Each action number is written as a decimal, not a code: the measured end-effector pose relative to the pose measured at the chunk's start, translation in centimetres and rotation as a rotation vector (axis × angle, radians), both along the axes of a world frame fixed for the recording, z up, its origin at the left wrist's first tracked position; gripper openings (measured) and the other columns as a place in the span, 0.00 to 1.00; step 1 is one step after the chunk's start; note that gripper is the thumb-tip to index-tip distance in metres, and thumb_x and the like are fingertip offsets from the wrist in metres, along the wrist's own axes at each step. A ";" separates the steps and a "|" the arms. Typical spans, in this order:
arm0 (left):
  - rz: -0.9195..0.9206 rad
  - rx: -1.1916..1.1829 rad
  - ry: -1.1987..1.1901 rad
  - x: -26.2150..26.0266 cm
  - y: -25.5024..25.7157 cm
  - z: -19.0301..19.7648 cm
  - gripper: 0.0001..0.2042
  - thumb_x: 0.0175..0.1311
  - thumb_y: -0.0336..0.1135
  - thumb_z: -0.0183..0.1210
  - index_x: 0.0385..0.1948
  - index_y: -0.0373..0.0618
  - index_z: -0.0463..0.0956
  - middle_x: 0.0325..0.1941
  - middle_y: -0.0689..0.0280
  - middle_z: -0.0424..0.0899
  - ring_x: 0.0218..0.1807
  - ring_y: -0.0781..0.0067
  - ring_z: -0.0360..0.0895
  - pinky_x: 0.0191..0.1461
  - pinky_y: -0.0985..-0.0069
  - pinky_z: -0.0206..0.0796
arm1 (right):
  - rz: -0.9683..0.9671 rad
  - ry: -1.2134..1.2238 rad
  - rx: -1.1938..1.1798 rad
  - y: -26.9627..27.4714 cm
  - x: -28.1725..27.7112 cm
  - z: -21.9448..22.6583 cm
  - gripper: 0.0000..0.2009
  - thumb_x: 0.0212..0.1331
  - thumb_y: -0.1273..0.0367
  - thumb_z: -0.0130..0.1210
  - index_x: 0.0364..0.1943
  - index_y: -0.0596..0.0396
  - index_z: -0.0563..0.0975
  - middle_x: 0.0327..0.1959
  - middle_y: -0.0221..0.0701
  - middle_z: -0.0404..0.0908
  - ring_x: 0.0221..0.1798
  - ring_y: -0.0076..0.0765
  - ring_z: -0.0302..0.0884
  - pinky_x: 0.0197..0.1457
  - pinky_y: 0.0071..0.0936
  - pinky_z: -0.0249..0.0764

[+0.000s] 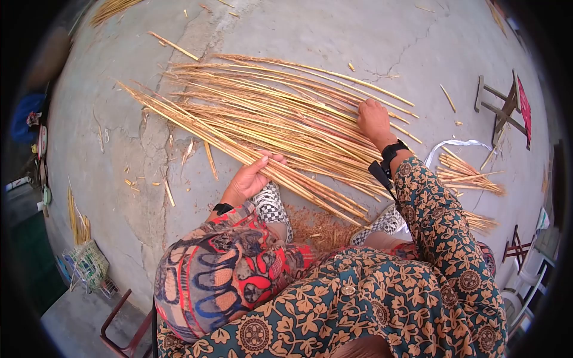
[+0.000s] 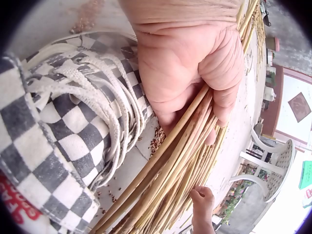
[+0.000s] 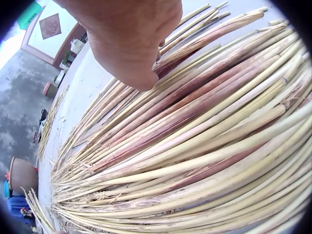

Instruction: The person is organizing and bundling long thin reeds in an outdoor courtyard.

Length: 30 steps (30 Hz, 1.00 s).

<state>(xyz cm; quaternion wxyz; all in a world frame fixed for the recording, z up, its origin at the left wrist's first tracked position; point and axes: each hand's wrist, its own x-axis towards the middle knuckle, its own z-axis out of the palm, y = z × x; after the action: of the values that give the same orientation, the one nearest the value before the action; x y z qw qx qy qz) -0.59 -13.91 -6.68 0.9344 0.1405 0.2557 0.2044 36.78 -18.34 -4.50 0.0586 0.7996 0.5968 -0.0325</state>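
Note:
A wide spread of dry stalks (image 1: 268, 113) lies on the concrete floor, brushy ends to the left. The left hand (image 1: 250, 178) holds a thin bundle of stalks (image 1: 209, 132) at the near side of the spread, thumb on top; in the left wrist view the left hand (image 2: 190, 68) has its fingers curled round the stalks (image 2: 170, 165). At the far right part of the spread, the right hand (image 1: 374, 122) pinches at a stalk, its fingertips partly hidden. The right wrist view has the right hand (image 3: 131, 44) over the reddish stalks (image 3: 195, 97).
Checkered shoes (image 1: 271, 209) stand just below the stalks. Short cut pieces (image 1: 465, 173) lie at right beside a white strip (image 1: 459, 143). A small stool (image 1: 507, 107) is at the far right, a wire basket (image 1: 86, 262) at lower left.

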 end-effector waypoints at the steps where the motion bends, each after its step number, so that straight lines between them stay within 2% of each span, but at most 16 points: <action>1: -0.002 0.001 0.002 0.0 0.0 0.0 0.09 0.65 0.32 0.53 0.45 0.47 0.73 0.49 0.56 0.79 0.60 0.55 0.70 0.64 0.55 0.64 | 0.012 0.030 0.033 -0.2 0.0 0.1 0.07 0.52 0.68 0.53 0.35 0.49 0.77 0.37 0.33 0.76 0.46 0.43 0.73 0.49 0.40 0.69; 6: -0.008 -0.013 0.002 0.0 0.0 -0.2 0.09 0.66 0.32 0.52 0.46 0.47 0.73 0.49 0.56 0.79 0.61 0.55 0.70 0.64 0.55 0.63 | -0.020 0.275 0.189 -1.6 0.2 0.4 0.06 0.53 0.66 0.54 0.33 0.51 0.76 0.30 0.35 0.78 0.38 0.46 0.75 0.42 0.40 0.72; 9: 0.005 -0.004 -0.003 0.0 -0.1 -0.4 0.09 0.66 0.33 0.52 0.45 0.47 0.73 0.49 0.56 0.79 0.61 0.55 0.70 0.64 0.54 0.64 | 0.042 0.304 0.200 -2.0 0.5 0.9 0.07 0.54 0.66 0.55 0.35 0.51 0.76 0.33 0.37 0.79 0.39 0.46 0.76 0.41 0.39 0.73; 12: 0.014 -0.004 0.001 0.0 -0.2 -0.3 0.09 0.66 0.32 0.51 0.46 0.47 0.73 0.49 0.56 0.79 0.61 0.55 0.70 0.64 0.54 0.64 | -0.059 0.414 0.149 -2.3 0.2 1.4 0.08 0.55 0.65 0.54 0.37 0.51 0.76 0.35 0.36 0.79 0.40 0.46 0.76 0.42 0.40 0.73; 15: -0.001 0.008 -0.001 0.0 -0.1 -0.2 0.09 0.66 0.32 0.51 0.46 0.47 0.72 0.49 0.56 0.79 0.60 0.55 0.70 0.64 0.54 0.64 | -0.061 0.444 0.191 -2.3 0.3 1.4 0.09 0.57 0.65 0.54 0.39 0.50 0.76 0.36 0.36 0.80 0.40 0.48 0.76 0.42 0.39 0.72; 21: 0.014 -0.018 -0.023 0.0 0.0 -0.2 0.09 0.66 0.30 0.52 0.45 0.45 0.74 0.49 0.54 0.79 0.58 0.55 0.72 0.63 0.57 0.66 | -0.094 0.572 0.172 -2.0 1.1 0.7 0.10 0.57 0.63 0.55 0.40 0.50 0.77 0.31 0.39 0.79 0.36 0.46 0.77 0.41 0.35 0.72; 27: 0.019 -0.020 -0.035 0.0 -0.1 -0.3 0.09 0.66 0.30 0.51 0.45 0.45 0.73 0.49 0.53 0.79 0.58 0.55 0.72 0.63 0.57 0.65 | -0.291 1.063 -0.001 -2.0 2.0 0.0 0.09 0.59 0.63 0.57 0.37 0.53 0.78 0.26 0.27 0.79 0.29 0.24 0.72 0.34 0.23 0.70; 30: 0.013 -0.025 -0.018 0.1 -0.1 -0.2 0.09 0.66 0.31 0.51 0.46 0.44 0.73 0.49 0.54 0.79 0.58 0.55 0.72 0.63 0.57 0.65 | -0.495 1.408 -0.066 -2.6 1.5 1.1 0.09 0.60 0.64 0.57 0.36 0.55 0.78 0.26 0.23 0.79 0.26 0.19 0.71 0.30 0.18 0.69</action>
<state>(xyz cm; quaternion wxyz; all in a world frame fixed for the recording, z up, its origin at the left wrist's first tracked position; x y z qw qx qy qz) -0.51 -13.98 -6.83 0.9369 0.1252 0.2509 0.2086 38.27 -20.92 -3.44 -0.3225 0.6984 0.2944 -0.5670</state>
